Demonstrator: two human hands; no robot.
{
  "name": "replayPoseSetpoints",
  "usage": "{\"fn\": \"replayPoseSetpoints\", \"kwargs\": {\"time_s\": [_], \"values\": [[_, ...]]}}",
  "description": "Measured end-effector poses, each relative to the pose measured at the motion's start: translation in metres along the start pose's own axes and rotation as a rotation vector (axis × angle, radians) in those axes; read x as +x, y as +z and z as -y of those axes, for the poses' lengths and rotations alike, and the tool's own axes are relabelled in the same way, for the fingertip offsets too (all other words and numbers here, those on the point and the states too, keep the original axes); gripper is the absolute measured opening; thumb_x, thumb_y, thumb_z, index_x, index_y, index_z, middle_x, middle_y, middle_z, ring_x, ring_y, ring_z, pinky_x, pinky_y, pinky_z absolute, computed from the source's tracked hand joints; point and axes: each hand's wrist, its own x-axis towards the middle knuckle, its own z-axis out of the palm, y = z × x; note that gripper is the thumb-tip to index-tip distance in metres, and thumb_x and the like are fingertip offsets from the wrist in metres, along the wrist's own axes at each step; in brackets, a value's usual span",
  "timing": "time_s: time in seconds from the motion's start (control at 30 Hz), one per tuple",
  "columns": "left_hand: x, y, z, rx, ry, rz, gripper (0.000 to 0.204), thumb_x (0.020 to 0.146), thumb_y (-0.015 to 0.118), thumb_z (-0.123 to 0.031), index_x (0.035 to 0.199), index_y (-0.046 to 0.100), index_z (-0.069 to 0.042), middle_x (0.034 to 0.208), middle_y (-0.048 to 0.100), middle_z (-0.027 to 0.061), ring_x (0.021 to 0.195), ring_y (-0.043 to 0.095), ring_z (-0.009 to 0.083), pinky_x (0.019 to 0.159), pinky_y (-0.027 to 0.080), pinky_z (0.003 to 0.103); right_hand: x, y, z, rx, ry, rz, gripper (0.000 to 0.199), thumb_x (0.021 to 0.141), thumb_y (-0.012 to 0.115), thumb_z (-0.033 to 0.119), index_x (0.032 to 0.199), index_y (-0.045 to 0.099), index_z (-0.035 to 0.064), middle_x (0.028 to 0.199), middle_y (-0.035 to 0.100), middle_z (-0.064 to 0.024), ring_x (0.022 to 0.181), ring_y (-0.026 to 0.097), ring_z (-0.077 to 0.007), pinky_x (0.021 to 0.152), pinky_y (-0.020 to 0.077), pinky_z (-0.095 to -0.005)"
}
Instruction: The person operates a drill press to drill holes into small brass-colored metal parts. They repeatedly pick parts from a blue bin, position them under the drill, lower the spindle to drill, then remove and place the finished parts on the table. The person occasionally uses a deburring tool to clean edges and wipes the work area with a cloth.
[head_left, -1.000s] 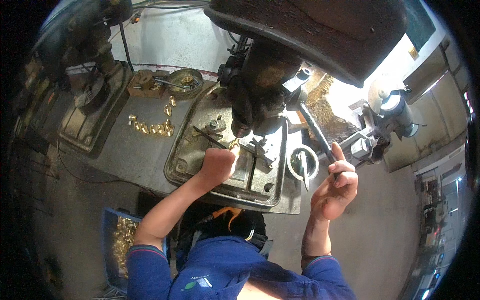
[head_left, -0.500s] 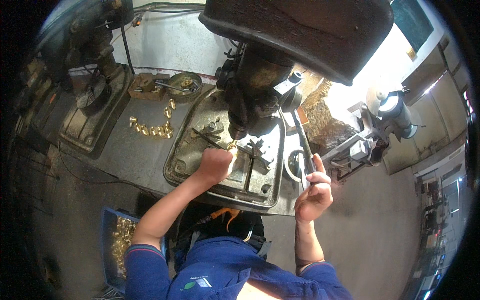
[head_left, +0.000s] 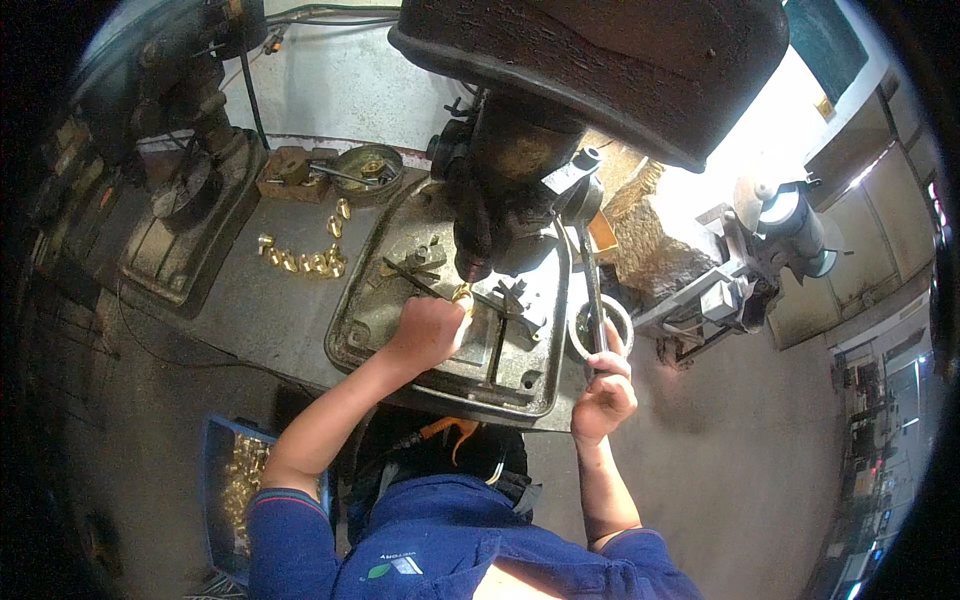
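Observation:
My left hand (head_left: 428, 332) is closed around a small brass fitting (head_left: 463, 297), held just below the chuck (head_left: 473, 264) of a dark drill press (head_left: 520, 135). The fingers hide most of the fitting, and where the tool tip meets it is too small to make out. On the right, my right hand (head_left: 605, 395) is wrapped round the lower end of the press's long metal feed lever (head_left: 594, 290). Beneath my left hand lies the press's metal base (head_left: 365, 345), with a dark clamp fixture (head_left: 512, 305) on it.
Several brass fittings (head_left: 312, 262) stand in a curved row left of the base. Behind them is a round metal dish (head_left: 368, 168). A blue bin (head_left: 212, 500) of brass parts stands low at left. A white ring (head_left: 622, 320) lies behind the lever; a second machine (head_left: 185, 215) stands far left.
My right hand has moved left and slightly nearer to me, with the feed lever swinging along. My left hand and the brass fitting have stayed almost in place.

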Motion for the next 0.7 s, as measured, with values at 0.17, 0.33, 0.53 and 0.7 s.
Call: {"fn": "replayPoseSetpoints", "kwargs": {"time_s": [0.17,0.33,0.53,0.7], "values": [[0.000,0.002,0.000,-0.017,-0.021,0.022,0.013,0.069,0.067,-0.015,0.069,0.059,-0.006,0.056,0.056,0.0115,0.052,0.058,0.0294,0.048,0.043,0.041,-0.011,0.001,-0.010,-0.049,0.033,-0.030,0.021,0.074,0.055,-0.009,0.065,0.040,0.0034,0.090,0.063,-0.0140,0.115,0.050,-0.0435,0.098,0.0345,-0.0527],[0.001,-0.002,-0.002,-0.032,-0.018,0.003,0.012,0.072,0.065,-0.016,0.071,0.059,-0.005,0.057,0.057,0.0117,0.052,0.058,0.0300,0.048,0.043,0.041,-0.017,0.000,-0.018,-0.090,0.035,0.017,0.015,0.066,0.053,-0.011,0.066,0.045,0.0012,0.092,0.062,-0.0143,0.111,0.053,-0.0395,0.098,0.0341,-0.0508],[-0.001,0.000,0.000,-0.052,-0.007,0.011,0.014,0.074,0.065,-0.018,0.077,0.057,-0.007,0.058,0.056,0.0109,0.056,0.058,0.0308,0.051,0.041,0.044,-0.023,-0.004,-0.027,-0.113,0.095,0.063,0.014,0.055,0.049,-0.012,0.063,0.051,-0.0002,0.095,0.063,-0.0155,0.105,0.056,-0.0335,0.098,0.0353,-0.0477],[-0.002,0.000,0.001,-0.052,0.064,-0.050,0.012,0.066,0.065,-0.010,0.068,0.055,-0.005,0.056,0.053,0.0115,0.050,0.055,0.0304,0.047,0.040,0.042,-0.015,-0.005,-0.018,-0.158,0.110,0.121,0.020,0.053,0.046,-0.016,0.065,0.053,-0.0015,0.096,0.063,-0.0173,0.090,0.061,-0.0280,0.085,0.0467,-0.0397]]}}
